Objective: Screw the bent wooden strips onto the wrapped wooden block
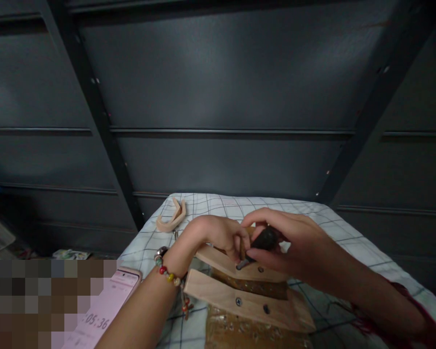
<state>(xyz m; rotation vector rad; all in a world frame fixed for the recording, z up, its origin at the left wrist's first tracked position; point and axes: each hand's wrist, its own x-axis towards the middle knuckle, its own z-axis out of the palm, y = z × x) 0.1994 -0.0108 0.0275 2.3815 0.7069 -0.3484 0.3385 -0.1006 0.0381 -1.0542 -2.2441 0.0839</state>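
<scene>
My right hand [294,242] is closed around the black handle of a screwdriver [263,242]. The tool's metal tip slants down to a screw spot on the far pale wooden piece [221,261]. Curled fingers of my left hand [225,237] press on that same piece, close beside the tip; their undersides are hidden. A dark screw [260,269] shows to the right of the tip. Nearer to me lies a second wooden piece [218,295] with two dark screws in it. Both rest on a brown, tape-wrapped block [236,329] whose surface is pitted.
A curved wooden hook-shaped piece [170,220] lies at the back left of the checked cloth [207,203]. On the left is a phone [112,300] showing a timer. A dark panelled wall [221,87] rises behind the table. My left wrist carries a beaded bracelet [167,274].
</scene>
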